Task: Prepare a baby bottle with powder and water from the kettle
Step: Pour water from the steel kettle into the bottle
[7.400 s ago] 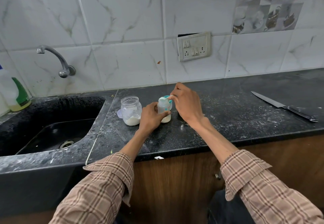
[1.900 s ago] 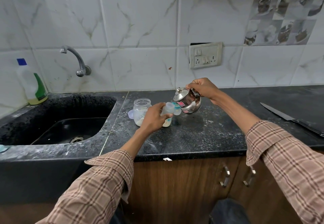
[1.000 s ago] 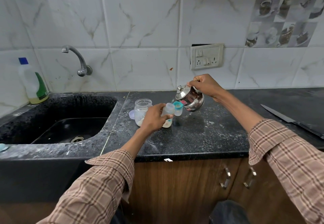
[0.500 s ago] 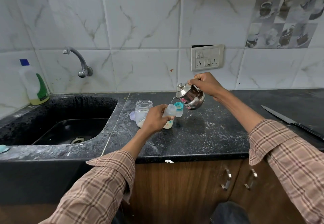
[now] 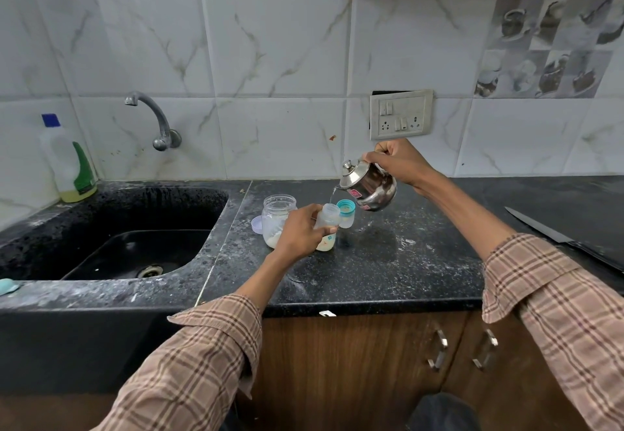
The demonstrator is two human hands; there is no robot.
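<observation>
My left hand (image 5: pixel 299 229) grips a small clear baby bottle (image 5: pixel 328 224) that stands on the black counter (image 5: pixel 388 262), with pale powder at its bottom. My right hand (image 5: pixel 398 160) holds a small steel kettle (image 5: pixel 368 186) by its handle, tilted to the left above the bottle. A thin stream of water runs from the spout into the bottle's open mouth. The bottle's teal-ringed cap (image 5: pixel 346 214) stands just right of the bottle. A clear powder jar (image 5: pixel 277 219) with white powder sits to the left, partly hidden by my left hand.
A black sink (image 5: pixel 135 248) with a wall tap (image 5: pixel 153 120) lies left of the counter. A detergent bottle (image 5: pixel 69 164) stands at the sink's far corner. A knife (image 5: pixel 564 240) lies at the right. A lilac lid (image 5: pixel 257 224) rests behind the jar. Cabinet doors (image 5: pixel 405 363) are below.
The kettle has risen slightly and tipped further left, and water now streams from its spout into the bottle. My left hand has kept the bottle in place.
</observation>
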